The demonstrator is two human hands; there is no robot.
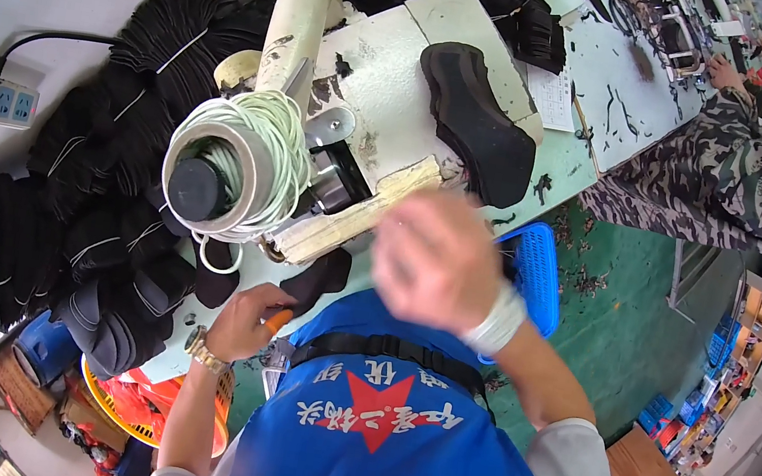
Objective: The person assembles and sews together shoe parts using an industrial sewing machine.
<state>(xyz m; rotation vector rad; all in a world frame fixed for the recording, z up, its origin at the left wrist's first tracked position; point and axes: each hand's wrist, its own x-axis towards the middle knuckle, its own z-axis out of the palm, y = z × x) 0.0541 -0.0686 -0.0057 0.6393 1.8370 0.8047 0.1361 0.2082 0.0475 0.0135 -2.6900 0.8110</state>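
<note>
At the table's near edge, my left hand [247,318], with a gold watch on its wrist, is closed at the edge of a dark cut piece [319,280]. Something orange [278,321] shows by its fingers; its kind is unclear. My right hand [442,263], with a white band at its wrist, is raised over the near side of the sewing machine [297,25]. Motion smears its fingers, so any hold is hidden. A stack of curved black pieces [474,123] lies on the machine's pale bed, beyond my right hand.
Pale green cord [289,159] is coiled around a cylinder by the machine. Bundled black pieces [156,53] crowd the left. A blue basket [534,277] stands right of my wrist, a yellow basket [224,413] lower left. Another person in camouflage [730,174] works at far right.
</note>
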